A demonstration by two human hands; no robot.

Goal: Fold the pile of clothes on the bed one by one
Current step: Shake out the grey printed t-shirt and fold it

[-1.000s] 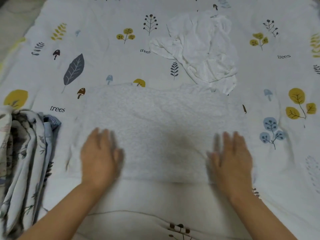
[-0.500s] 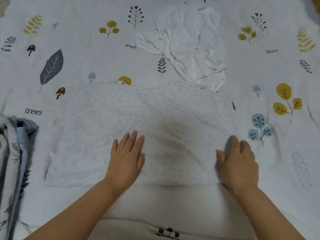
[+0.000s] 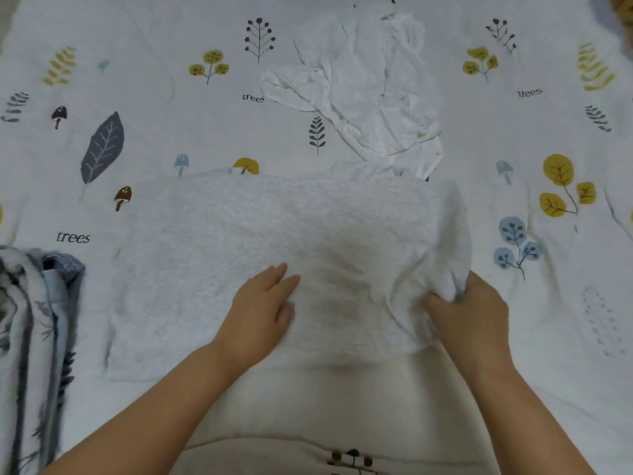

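A pale grey knit garment [image 3: 219, 255] lies spread flat across the middle of the bed. My left hand [image 3: 263, 310] rests flat on its lower middle, fingers together and pointing up. My right hand [image 3: 469, 313] pinches the garment's right edge, which is bunched and lifted off the sheet. A crumpled white garment [image 3: 370, 87] lies just beyond the grey one, at the top centre.
The bed sheet [image 3: 154, 108] is white with printed leaves, mushrooms and the word "trees". A stack of folded patterned blue and white clothes [image 3: 34, 354] sits at the left edge. Some brown object shows in the top right corner [image 3: 621, 5].
My left hand slid from the garment's left side toward its middle. My right hand went from lying flat to closing on the right edge and lifting it.
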